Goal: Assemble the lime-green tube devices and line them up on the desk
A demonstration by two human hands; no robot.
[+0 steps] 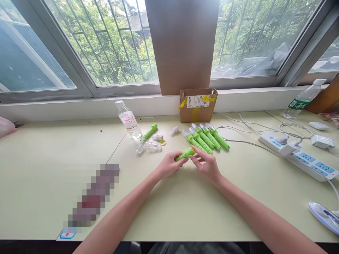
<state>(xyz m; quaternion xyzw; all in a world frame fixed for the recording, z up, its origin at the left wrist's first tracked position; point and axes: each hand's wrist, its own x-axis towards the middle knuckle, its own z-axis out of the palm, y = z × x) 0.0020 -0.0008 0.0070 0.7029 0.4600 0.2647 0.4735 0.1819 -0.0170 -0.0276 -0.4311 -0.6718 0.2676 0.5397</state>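
A green ridged plastic tube [185, 154] is held over the table, tilted up to the right. My left hand [169, 165] is closed around its lower end. At its other end, the fingers of my right hand [208, 165] pinch around a yellow ring, which they partly cover. Just beyond lie several green tubes with clear tips [203, 138], side by side. To the left are another green tube [149, 132], clear plastic sleeves [153, 146], a small clear-and-white piece [158, 137] and a loose yellow ring [162, 142]. A second small white piece [174, 131] lies between the groups.
An open cardboard box [196, 114] stands at the wall. One water bottle [129, 120] is left of it, another [303, 98] at far right. A power strip [299, 155] with cables and a white-blue device [324, 217] lie right. A blurred patch [92, 197] covers something left.
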